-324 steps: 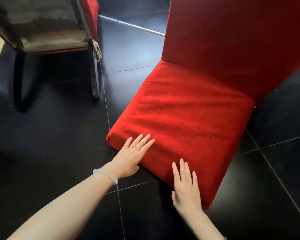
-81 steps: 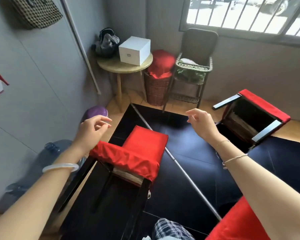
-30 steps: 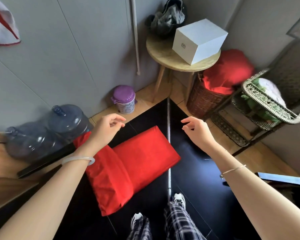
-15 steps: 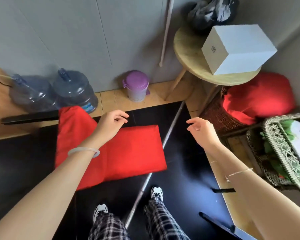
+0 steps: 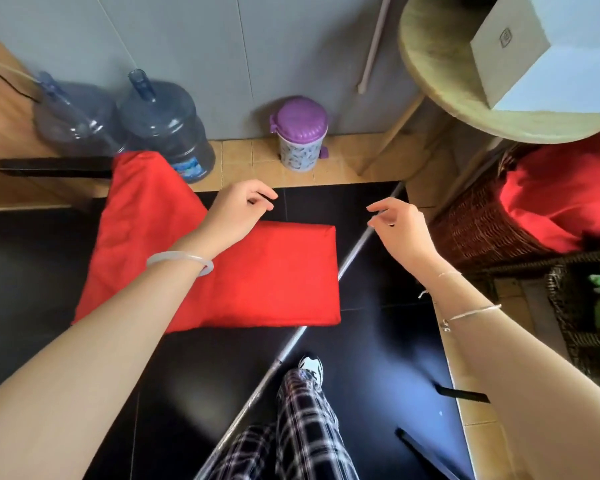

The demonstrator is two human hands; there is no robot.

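Chair [image 5: 267, 271] now nearer: left grip [image 5: 238, 211] over its 12 o'clock edge, right grip [image 5: 399, 223] off at 3 o'clock, both loosely curled, empty; grab likely next.

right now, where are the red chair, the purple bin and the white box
red chair [image 5: 284, 271], head view, on the middle of its seat cushion
purple bin [image 5: 300, 121], head view, on its lid
white box [image 5: 568, 60], head view, on its brighter face
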